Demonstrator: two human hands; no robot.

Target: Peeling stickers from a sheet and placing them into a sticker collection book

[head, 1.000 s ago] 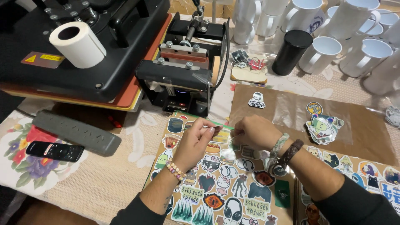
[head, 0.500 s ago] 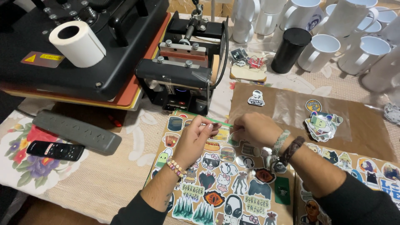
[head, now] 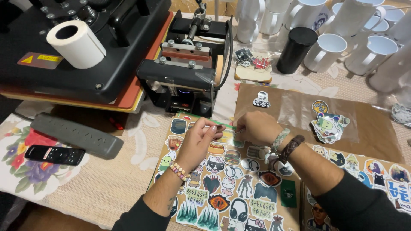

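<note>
Sticker sheet [head: 222,188] flat on the table under both my hands. Green backing strip [head: 222,124] at its top edge, pinched between my left hand [head: 198,143] fingertips and my right hand [head: 256,127] fingertips, one at each end. Both hands curled tight on the strip, no slack visible.

Just past my fingertips: small black mug press [head: 188,70]. Beyond my left hand: large heat press [head: 81,51] with a white paper roll [head: 77,43] on top. Left of my wrist: grey bar [head: 77,136], black remote [head: 53,155]. Right of my right hand: loose sticker pile [head: 327,126] on brown paper [head: 372,128]. Further out: black tumbler [head: 296,50], white mugs [head: 329,51].
</note>
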